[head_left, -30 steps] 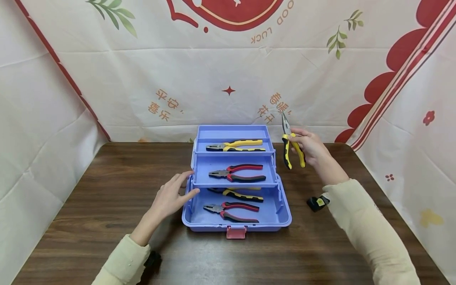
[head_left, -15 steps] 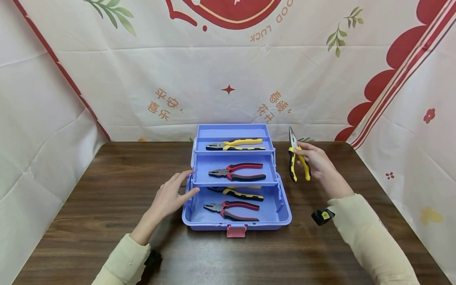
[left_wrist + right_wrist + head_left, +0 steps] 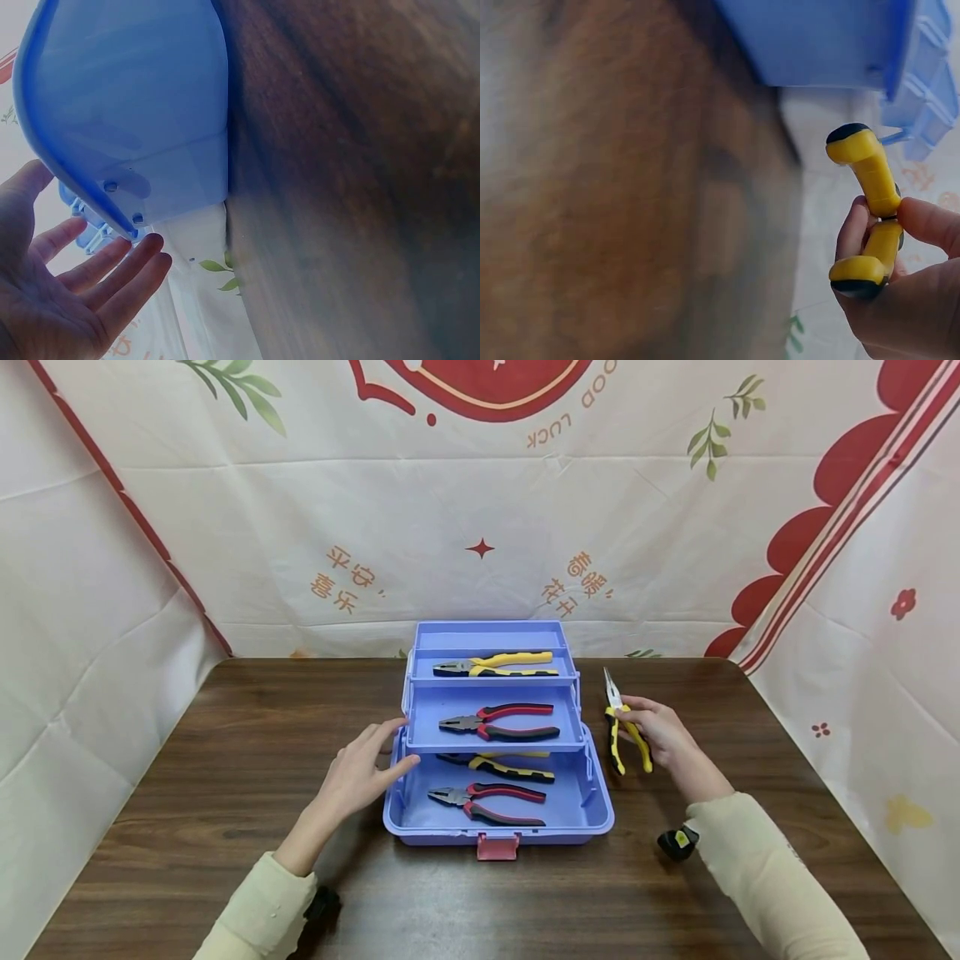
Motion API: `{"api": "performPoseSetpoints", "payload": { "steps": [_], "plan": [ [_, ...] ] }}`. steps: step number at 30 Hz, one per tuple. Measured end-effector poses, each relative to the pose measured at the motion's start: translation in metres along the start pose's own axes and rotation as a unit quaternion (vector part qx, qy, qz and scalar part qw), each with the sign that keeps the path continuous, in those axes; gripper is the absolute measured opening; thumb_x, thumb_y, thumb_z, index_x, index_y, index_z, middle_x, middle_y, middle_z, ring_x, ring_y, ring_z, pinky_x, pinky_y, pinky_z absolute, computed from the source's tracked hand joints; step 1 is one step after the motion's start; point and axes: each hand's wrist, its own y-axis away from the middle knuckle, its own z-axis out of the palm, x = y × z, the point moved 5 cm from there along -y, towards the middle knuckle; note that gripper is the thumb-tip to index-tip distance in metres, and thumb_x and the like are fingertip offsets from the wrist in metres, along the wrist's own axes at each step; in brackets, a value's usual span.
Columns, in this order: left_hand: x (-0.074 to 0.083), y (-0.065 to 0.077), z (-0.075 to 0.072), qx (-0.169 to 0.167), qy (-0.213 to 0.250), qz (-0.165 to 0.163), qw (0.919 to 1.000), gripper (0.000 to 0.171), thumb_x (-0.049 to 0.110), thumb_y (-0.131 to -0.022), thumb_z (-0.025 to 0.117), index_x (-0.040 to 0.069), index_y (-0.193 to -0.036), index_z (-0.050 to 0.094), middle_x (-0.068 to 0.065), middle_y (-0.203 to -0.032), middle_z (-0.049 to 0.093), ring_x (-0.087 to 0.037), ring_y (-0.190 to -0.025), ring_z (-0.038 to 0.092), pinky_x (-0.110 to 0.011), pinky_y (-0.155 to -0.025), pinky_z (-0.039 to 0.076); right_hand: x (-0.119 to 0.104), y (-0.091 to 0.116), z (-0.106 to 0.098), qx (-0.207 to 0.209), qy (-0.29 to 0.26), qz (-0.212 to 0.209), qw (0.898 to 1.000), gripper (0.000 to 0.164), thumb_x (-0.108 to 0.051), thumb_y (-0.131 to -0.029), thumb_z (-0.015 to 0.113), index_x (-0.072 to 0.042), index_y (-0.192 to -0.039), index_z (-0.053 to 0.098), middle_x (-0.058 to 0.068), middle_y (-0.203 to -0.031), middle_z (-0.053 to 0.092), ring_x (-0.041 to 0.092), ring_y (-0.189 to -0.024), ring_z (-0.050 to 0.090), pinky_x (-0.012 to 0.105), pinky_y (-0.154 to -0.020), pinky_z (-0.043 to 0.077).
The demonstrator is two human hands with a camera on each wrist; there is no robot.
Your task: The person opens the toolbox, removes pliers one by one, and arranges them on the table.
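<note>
We have room on the brown wooden table either side of one blue plastic toolbox. Its base holds two: red-handled pliers and yellow-handled pliers. Our left grip, fingers spread, is at its left rim. Right of it, our right grip pinches one yellow-and-black long-nose pliers. The lower tray holds one red-and-black pair, the upper tray one yellow-and-black pair.

table: brown, wood-grained | cloth backdrop: white, behind table; printed red star, leaf sprig
</note>
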Motion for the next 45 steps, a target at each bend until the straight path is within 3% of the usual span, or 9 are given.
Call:
{"api": "performPoseSetpoints", "payload": {
  "steps": [9,21,23,29,36,45],
  "plan": [
    [0.000,0.000,0.000,0.001,-0.001,0.002,1.0000,0.060,0.054,-0.080,0.054,0.019,-0.127,0.045,-0.008,-0.116,0.052,-0.020,-0.089,0.058,-0.043,-0.069,0.045,0.030,-0.009,0.001,0.011,0.099,-0.016,0.995,0.049,-0.005,-0.086,0.054,0.010,-0.128,0.035,0.021,-0.113,0.044,0.007,-0.081,0.052,0.033,-0.079,0.045],
    [-0.001,0.000,0.001,0.001,-0.001,0.005,1.0000,0.060,0.052,-0.080,0.055,0.018,-0.128,0.045,-0.010,-0.116,0.051,-0.022,-0.089,0.058,-0.043,-0.068,0.046,0.030,-0.007,0.004,0.016,0.181,-0.041,0.982,0.046,-0.003,-0.083,0.056,0.013,-0.123,0.040,0.027,-0.111,0.048,0.016,-0.084,0.055,0.032,-0.075,0.047],
    [0.000,0.000,0.001,0.001,0.000,0.004,1.0000,0.059,0.050,-0.080,0.056,0.019,-0.128,0.045,-0.009,-0.116,0.051,-0.021,-0.089,0.058,-0.043,-0.068,0.046,0.029,-0.006,0.004,0.026,0.214,-0.046,0.975,0.045,-0.005,-0.082,0.059,0.012,-0.121,0.043,0.026,-0.109,0.051,0.019,-0.086,0.055,0.031,-0.074,0.047],
    [0.000,0.000,0.001,0.004,0.001,0.005,1.0000,0.056,0.045,-0.080,0.059,0.018,-0.127,0.045,-0.011,-0.115,0.052,-0.021,-0.088,0.058,-0.042,-0.067,0.046,0.023,0.001,-0.001,0.053,0.330,-0.069,0.940,0.042,-0.017,-0.081,0.063,0.007,-0.115,0.053,0.023,-0.104,0.055,0.028,-0.091,0.051,0.033,-0.071,0.043],
    [0.000,0.001,0.001,-0.001,0.003,0.002,1.0000,0.058,0.047,-0.080,0.058,0.017,-0.128,0.045,-0.013,-0.116,0.051,-0.022,-0.088,0.058,-0.043,-0.068,0.046,0.019,0.005,-0.005,0.059,0.359,-0.083,0.928,0.043,-0.020,-0.080,0.065,0.006,-0.112,0.054,0.020,-0.097,0.058,0.027,-0.085,0.053,0.033,-0.068,0.043],
    [0.001,0.000,0.001,0.001,0.005,0.003,1.0000,0.056,0.040,-0.080,0.062,0.016,-0.127,0.046,-0.013,-0.114,0.052,-0.023,-0.087,0.059,-0.043,-0.067,0.046,0.019,0.006,-0.010,0.066,0.360,-0.078,0.928,0.044,-0.022,-0.079,0.066,0.006,-0.111,0.054,0.019,-0.095,0.060,0.024,-0.080,0.055,0.031,-0.066,0.045]
  ]
}}
